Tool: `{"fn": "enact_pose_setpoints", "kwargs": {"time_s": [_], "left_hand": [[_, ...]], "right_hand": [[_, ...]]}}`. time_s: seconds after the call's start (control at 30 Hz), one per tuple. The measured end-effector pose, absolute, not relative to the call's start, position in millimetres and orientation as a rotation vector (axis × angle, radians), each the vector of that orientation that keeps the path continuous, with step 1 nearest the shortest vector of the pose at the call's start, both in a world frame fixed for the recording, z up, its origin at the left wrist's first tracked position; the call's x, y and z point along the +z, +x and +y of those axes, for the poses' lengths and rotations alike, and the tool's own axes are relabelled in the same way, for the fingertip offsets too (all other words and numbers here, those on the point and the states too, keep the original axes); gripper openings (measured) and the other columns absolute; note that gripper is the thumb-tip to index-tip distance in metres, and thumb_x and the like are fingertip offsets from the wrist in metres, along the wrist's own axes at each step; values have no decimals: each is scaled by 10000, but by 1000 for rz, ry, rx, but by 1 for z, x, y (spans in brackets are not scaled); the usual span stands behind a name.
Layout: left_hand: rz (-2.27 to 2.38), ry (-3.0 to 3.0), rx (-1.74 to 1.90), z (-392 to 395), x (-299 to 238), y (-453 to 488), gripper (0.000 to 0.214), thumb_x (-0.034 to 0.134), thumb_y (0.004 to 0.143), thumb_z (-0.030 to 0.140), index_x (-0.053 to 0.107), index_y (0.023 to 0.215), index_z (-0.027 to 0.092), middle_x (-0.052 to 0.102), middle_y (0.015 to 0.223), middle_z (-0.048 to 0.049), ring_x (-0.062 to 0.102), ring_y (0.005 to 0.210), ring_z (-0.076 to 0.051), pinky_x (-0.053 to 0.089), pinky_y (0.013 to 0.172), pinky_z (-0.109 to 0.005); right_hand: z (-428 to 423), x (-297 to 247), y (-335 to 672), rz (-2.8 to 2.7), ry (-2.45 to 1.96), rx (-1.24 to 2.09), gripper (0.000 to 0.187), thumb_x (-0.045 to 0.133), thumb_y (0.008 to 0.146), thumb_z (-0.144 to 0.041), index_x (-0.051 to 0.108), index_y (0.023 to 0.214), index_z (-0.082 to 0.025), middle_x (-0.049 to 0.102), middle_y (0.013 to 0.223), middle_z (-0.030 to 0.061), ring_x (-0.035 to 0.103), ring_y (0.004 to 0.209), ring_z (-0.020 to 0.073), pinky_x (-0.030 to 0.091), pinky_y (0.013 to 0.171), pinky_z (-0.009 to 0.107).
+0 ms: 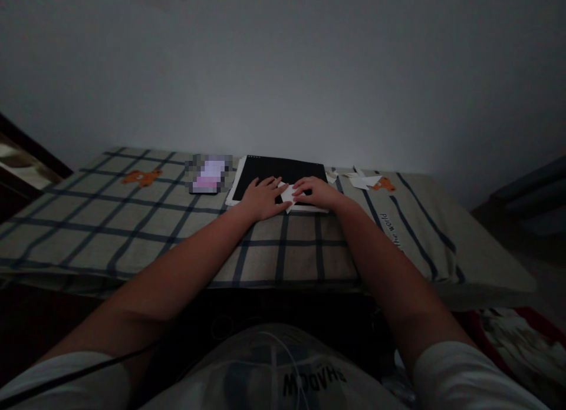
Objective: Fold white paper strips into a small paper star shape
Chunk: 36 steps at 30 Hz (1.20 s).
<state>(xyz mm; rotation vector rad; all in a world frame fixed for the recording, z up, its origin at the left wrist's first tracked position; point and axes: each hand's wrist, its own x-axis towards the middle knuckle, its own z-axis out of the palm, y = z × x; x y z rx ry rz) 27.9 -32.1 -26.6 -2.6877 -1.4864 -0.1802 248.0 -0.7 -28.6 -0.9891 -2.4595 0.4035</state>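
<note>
A small white folded paper [288,194] lies on the near edge of a black tablet-like board [283,171] with a white rim. My left hand [262,197] rests flat on the board with fingers spread, its fingertips touching the paper's left side. My right hand [315,191] lies on the paper's right side, fingers stretched out and pressing it down. Both forearms reach forward over a checked cloth.
The board sits on a beige cloth with dark blue checks [132,221] covering a low surface against a pale wall. A blurred phone-like object [207,174] lies left of the board. White paper scraps [365,180] lie to the right. Orange bear prints mark the cloth.
</note>
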Motion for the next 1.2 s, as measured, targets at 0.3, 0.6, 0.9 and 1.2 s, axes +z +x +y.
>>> {"fn": "enact_pose_setpoints", "kwargs": {"time_s": [0.3,0.6,0.9,1.2], "left_hand": [[-1544,-2620,-161,-34,-27,27,718,311,893,717,347,1498,333,294,1580,-114,214,1460,-347,173,1132,-563],[-1493,-2605,-290,-35,-33,27,751,341,913,674,309,1522,234,233,1594,-157,177,1473,-329,185,1150,-530],[-1149,-2727,-360,-34,-30,25,506,395,968,487,530,1381,228,461,1482,-107,359,1375,-281,240,1129,-477],[-1163,-2697,-338,-35,-30,26,519,358,974,517,531,1377,240,522,1419,-86,441,1284,-286,304,1067,-447]], "right_hand": [[4,-33,248,-2460,-1003,368,109,722,801,-262,768,889,-216,692,1105,84,615,1071,214,418,1000,422],[-2,-34,250,-2431,-1175,225,475,690,822,-377,650,1253,-183,579,1290,150,509,1206,288,389,1047,472],[0,-37,251,-2397,-1215,186,472,665,837,-382,637,1274,-205,624,1156,123,526,1096,287,414,999,481],[1,-41,252,-2378,-1243,164,394,623,872,-362,669,1223,-191,631,1205,124,526,1130,289,427,991,470]]}}
